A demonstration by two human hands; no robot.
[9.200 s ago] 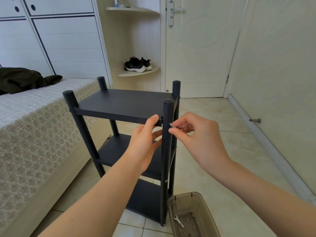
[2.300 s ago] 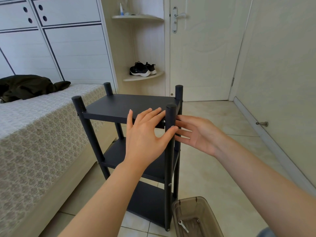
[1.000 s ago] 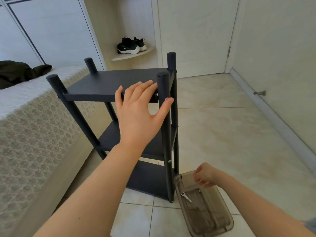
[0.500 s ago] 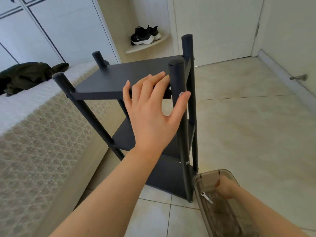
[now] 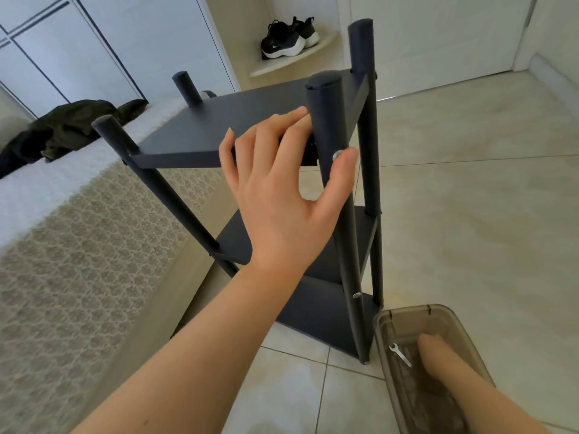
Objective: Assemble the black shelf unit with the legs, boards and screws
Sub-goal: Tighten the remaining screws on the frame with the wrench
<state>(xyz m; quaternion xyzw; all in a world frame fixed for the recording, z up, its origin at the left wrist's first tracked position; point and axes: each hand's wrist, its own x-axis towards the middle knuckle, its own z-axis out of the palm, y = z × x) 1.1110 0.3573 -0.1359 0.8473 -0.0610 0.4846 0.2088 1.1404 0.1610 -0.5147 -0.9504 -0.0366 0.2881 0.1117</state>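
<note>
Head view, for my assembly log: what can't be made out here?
All in the head view:
Right hand: fingers blurred inside the tinted bin; grip unclear.
Bin contents: only a wrench shows; the rest blurred and cut by the bottom edge.
Joint of top board and front leg: covered by fingers of the left hand.
Screw by the thumb: too small to judge depth.

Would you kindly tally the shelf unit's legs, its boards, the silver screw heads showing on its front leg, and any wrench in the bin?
Legs: 4
Boards: 3
Silver screw heads: 2
Wrench: 1
Total: 10
</note>
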